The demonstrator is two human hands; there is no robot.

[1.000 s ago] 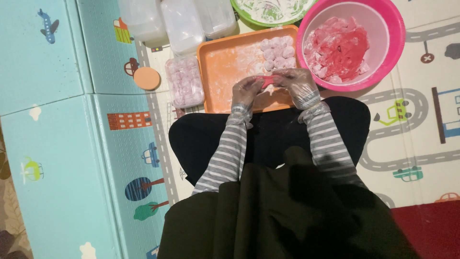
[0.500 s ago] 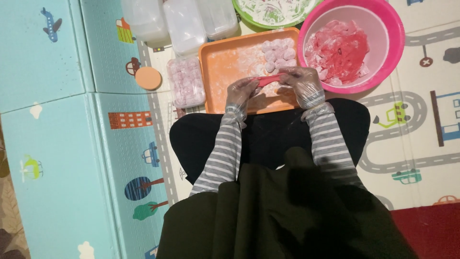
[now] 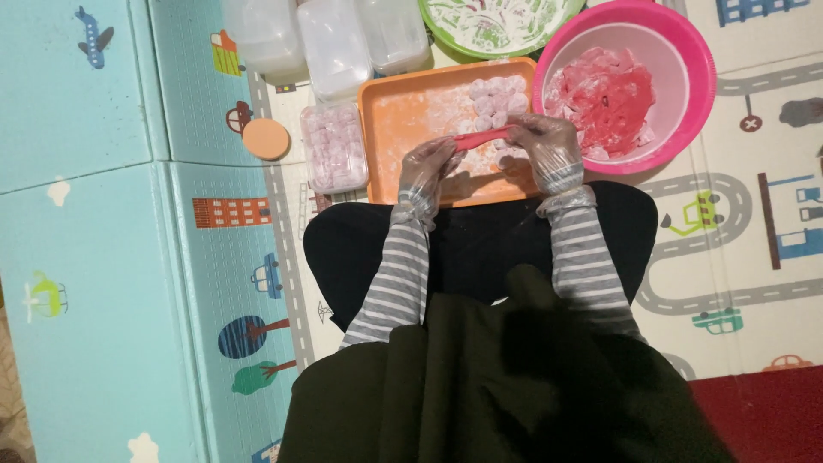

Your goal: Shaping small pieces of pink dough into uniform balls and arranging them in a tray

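Pink dough strip [image 3: 485, 137] is being stretched between both hands, just above the near half of the orange tray [image 3: 403, 129]. The left hand [image 3: 426, 165] is wearing a clear plastic glove and is pinching the strip's left end with the fingers curled in tight; the right hand [image 3: 542, 147], gloved the same way, is gripping the right end in a closed pinch. Both hands are hovering over the floured tray surface, and whether they are touching it is hard to tell from this height.

Pale pink round balls [image 3: 495, 96] are lying clustered in the far right corner of the tray, dusted with white flour. Touching the tray's right edge, a pink basin [image 3: 699, 77] is holding red and pink strips of dough [image 3: 610, 99]. Just beyond the tray's far edge, a green bowl [image 3: 437, 26] is sitting with white smears inside. Against the tray's left side, a clear box of finished pink balls [image 3: 332, 146] is lying, and an orange round lid [image 3: 267, 138] is resting further left of it. Three empty-looking clear plastic containers [image 3: 330, 47] are standing beyond the tray's far left corner. Everything is resting on a play mat [image 3: 103, 257] printed with roads and vehicles.
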